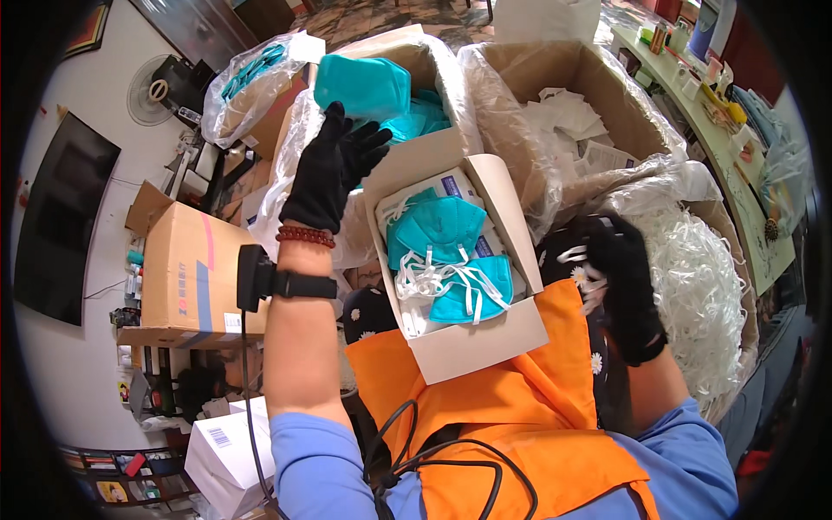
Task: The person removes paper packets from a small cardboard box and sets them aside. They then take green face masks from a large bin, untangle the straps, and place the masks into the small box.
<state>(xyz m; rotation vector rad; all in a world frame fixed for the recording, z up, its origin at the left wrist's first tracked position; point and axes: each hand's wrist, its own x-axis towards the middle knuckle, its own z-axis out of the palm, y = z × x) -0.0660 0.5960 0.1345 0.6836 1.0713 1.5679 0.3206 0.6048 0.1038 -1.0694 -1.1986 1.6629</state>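
My left hand [336,169], in a black glove, is raised with its fingers spread. Just beyond its fingertips is a flat teal face mask [362,87], above a lined carton of similar teal masks [420,117]; whether the fingertips touch it I cannot tell. On my lap an open white cardboard box [475,345] holds several teal masks with white ear loops [446,230], lying over white packets [451,184]. To the right of this box my right hand [626,290], also black-gloved, is curled closed around white straps [575,254].
A plastic-lined carton [511,82] at the back right holds white packets [563,117]. Right of me, another lined carton is heaped with white straps [689,277]. A brown carton [195,269] stands at left. A cluttered counter [754,199] runs along the right. A cable [247,381] hangs by my left arm.
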